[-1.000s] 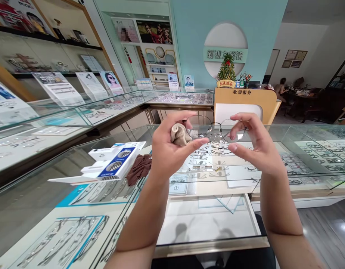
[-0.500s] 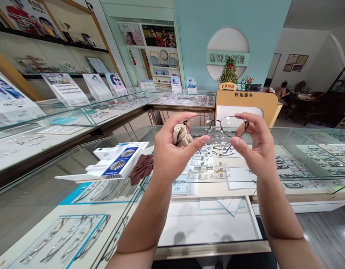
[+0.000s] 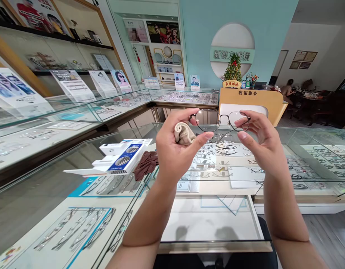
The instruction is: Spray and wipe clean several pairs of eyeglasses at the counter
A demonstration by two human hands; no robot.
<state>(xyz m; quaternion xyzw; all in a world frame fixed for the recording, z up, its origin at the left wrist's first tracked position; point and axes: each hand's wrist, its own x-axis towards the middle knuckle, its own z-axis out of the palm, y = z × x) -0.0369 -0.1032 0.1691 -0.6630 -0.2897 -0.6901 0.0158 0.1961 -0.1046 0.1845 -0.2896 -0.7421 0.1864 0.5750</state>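
A pair of thin dark-framed eyeglasses [image 3: 224, 120] is held up in front of me above the glass counter, lenses upright. My left hand [image 3: 176, 144] pinches its left end between thumb and fingers. Tucked in that same palm is a rolled beige cloth [image 3: 184, 133]. My right hand [image 3: 263, 140] has its thumb and fingers around the right end of the frame. One thin temple arm points down toward the counter between the hands.
Left of my forearms, a white and blue box [image 3: 124, 158] and a crumpled brown cloth [image 3: 146, 164] lie on the glass top. An open white drawer [image 3: 211, 224] is below my hands. Rows of eyeglasses fill the cases. A person sits far back right.
The eyeglasses have turned slightly, and the right lens looks narrower. The right hand has shifted a little rightward. The whole view has moved slightly.
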